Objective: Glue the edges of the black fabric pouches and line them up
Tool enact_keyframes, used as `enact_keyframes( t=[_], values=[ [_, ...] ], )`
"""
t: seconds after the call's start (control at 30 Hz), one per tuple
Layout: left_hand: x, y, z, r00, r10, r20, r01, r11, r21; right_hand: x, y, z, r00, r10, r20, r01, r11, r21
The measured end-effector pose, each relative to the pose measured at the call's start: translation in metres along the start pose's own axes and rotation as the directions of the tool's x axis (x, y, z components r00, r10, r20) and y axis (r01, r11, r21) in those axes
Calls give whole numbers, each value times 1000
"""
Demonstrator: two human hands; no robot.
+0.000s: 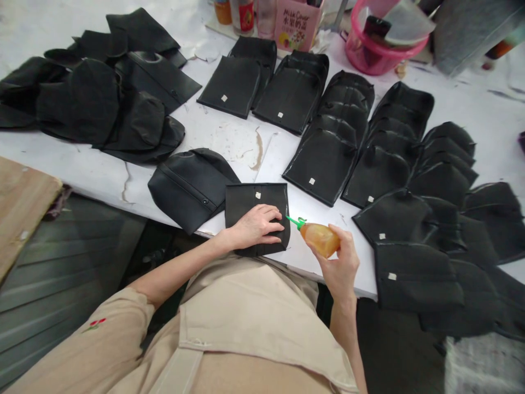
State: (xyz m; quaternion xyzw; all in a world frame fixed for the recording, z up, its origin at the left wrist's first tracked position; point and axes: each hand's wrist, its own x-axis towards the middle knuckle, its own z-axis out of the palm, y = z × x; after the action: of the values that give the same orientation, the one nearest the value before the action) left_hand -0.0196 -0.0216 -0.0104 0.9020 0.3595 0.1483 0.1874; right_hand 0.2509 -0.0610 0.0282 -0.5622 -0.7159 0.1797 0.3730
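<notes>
Flat on a black leather-like piece [246, 205] at the table's front edge lies my left hand [260, 225], its fingers stretched out. The piece has a small whitish square near its far edge. My right hand [342, 260] grips a squeeze bottle [322, 239] of amber liquid, tilted to the left. Its thin green nozzle points at the right edge of the piece; whether the tip touches cannot be made out. Just left of the piece sits a black pouch-like part [191, 189] with a snap button.
Rows of overlapping black pieces [324, 158] fan out across the white table [229, 137] to the right. A heap of black parts [82, 98] lies at the left. At the back stand a pink basket [369, 60], a pink box [297, 24] and jars.
</notes>
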Motion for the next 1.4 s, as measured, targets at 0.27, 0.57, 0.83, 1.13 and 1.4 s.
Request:
enact_keyframes(
  t=[0.27, 0.57, 0.83, 1.13, 1.4],
  values=[
    [-3, -1, 3, 1000, -27, -12, 27, 999, -29, -11, -2, -3, 1000, 27, 2, -26, 1000, -4],
    [-4, -2, 7, 999, -31, -32, 30, 999, -30, -23, -4, -9, 999, 52, 7, -52, 998, -16],
    [-4, -1, 7, 998, -52, -43, 50, 998, -50, -33, -8, -15, 997, 71, -14, -72, 997, -26],
    [-5, -1, 8, 998, -48, -36, 47, 999, -22, -42, -11, -20, 995, 97, -26, -97, 995, 6],
    [-5, -1, 9, 998, -52, -42, 51, 998, -23, -56, -7, -22, 993, 117, -18, -117, 993, 34]
  ],
)
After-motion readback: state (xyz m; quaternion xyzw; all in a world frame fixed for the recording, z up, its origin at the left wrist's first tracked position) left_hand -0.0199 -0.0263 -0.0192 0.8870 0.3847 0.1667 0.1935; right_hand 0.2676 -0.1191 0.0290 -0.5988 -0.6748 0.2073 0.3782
